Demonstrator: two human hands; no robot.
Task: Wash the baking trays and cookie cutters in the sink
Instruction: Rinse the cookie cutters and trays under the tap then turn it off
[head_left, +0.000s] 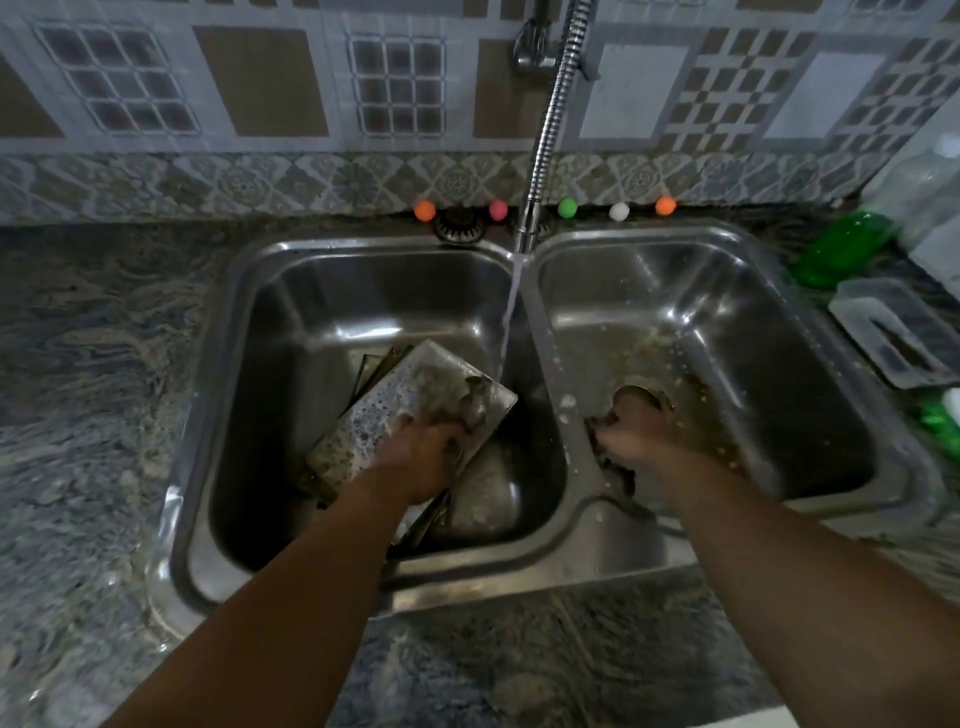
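Observation:
A soapy rectangular baking tray (384, 410) leans tilted in the left basin of the steel sink (524, 291), over other dark trays (371, 364). A metal cookie cutter (475, 402) lies on its upper right corner. My left hand (423, 460) grips the tray's near edge. In the right basin my right hand (631, 436) is low near the drain (641, 397), its fingers curled over a dark cookie cutter (618, 470); the grip is blurred. Water (506, 322) runs from the hose tap (545, 130) into the left basin beside the divider.
Crumbs and foam spatter the right basin floor. On the counter at the right stand a green dish-soap bottle (839, 249), a clear plastic tray (893, 332) and a large clear bottle (924, 187). Small coloured balls (567, 208) line the sink's back rim. Granite counter lies left and in front.

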